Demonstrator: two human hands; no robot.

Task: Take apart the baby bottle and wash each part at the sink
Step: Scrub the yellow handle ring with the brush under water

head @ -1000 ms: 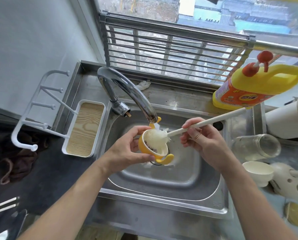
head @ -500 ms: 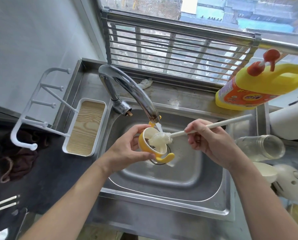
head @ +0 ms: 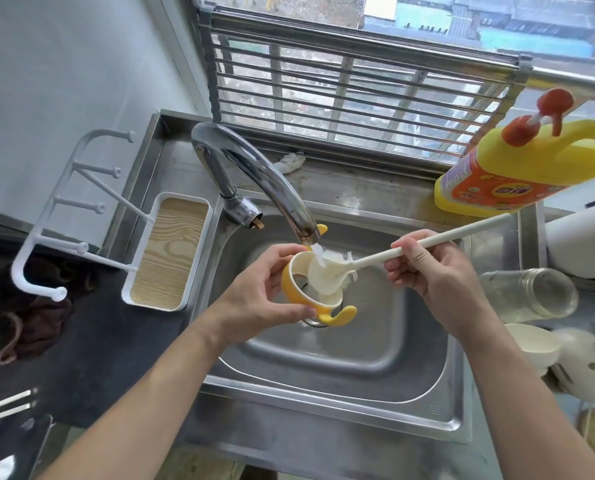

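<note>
Left hand [head: 254,296] grips the yellow two-handled plastic bottle collar [head: 297,293] under the chrome tap [head: 254,171], opening facing the right hand [head: 438,275], which pinches a long cream bottle brush [head: 327,275]; its handle slants away rightward, bristle head at, perhaps just inside, that opening

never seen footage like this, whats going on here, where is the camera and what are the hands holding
There is no machine here: these are a person's two bare hands. A wide-angle camera worn on the person's head films them, looking down at a steel sink.

The left hand grips a yellow handled ring from the baby bottle under the tap, where water runs. The right hand holds a white bottle brush, with its head at the ring.

A clear bottle lies on its side on the counter to the right. A yellow detergent jug stands behind it.
</note>
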